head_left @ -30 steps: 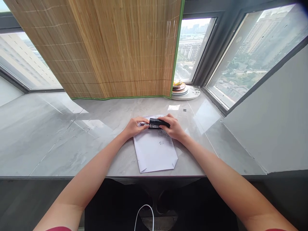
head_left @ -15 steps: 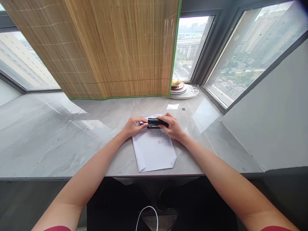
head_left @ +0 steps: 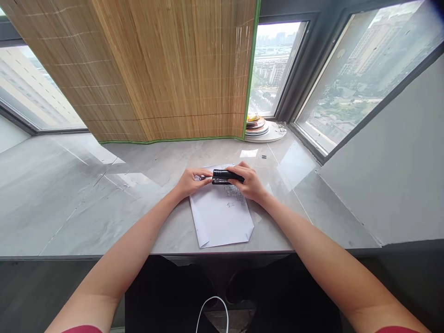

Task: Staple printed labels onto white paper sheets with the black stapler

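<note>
We had the stapler [head_left: 222, 174] sideways over the paper [head_left: 222, 222], right hand [head_left: 251, 182] closed round it. Left hand [head_left: 188, 181] pinched a small piece [head_left: 204, 177] (kinda blurry) at its left end.

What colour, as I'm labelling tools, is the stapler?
The stapler is black, clearest in the head view.

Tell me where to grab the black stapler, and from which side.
Best taken by its right-hand end, coming in from the right, thumb on the near side and fingers over the top, much as the right hand has it. The stapler is long and narrow and points left to right, so that grip should leave its left end free for the left hand.
</note>
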The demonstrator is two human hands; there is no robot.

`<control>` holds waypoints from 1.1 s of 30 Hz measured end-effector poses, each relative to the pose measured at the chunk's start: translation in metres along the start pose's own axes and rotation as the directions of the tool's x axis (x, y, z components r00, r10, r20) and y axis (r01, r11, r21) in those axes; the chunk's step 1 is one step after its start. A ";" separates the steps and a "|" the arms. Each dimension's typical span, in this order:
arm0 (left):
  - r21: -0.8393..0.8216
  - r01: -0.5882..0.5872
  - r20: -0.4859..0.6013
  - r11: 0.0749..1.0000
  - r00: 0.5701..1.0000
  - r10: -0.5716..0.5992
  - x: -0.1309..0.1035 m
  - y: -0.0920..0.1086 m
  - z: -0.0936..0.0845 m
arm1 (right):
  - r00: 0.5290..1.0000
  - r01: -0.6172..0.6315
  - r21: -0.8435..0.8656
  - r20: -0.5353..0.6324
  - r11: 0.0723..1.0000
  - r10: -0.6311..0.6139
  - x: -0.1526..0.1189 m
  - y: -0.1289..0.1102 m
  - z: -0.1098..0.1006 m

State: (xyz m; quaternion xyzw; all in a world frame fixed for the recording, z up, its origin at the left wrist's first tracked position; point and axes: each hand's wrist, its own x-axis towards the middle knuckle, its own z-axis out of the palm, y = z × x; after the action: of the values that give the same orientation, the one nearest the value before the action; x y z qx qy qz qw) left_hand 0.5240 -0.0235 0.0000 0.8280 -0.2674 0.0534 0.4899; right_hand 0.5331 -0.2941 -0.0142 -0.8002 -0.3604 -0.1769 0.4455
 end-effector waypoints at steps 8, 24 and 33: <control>0.029 -0.138 -0.103 0.990 0.985 0.140 -0.004 0.003 -0.002 | 0.988 -0.123 0.134 -0.077 0.983 0.134 -0.001 0.004 -0.011; -0.102 -0.166 -0.087 0.981 0.984 0.157 0.001 -0.002 0.006 | 0.996 -0.076 0.258 0.065 0.963 0.061 -0.001 -0.006 -0.012; 0.062 -0.201 -0.084 0.978 0.975 0.206 0.004 0.002 -0.002 | 0.997 -0.073 0.217 0.049 0.973 0.064 -0.003 -0.013 0.001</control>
State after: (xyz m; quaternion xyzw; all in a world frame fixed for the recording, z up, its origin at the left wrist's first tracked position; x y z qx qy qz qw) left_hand 0.5269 -0.0242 0.0038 0.8058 -0.3268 0.1476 0.4713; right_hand 0.5211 -0.2900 -0.0086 -0.7619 -0.3590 -0.1041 0.5290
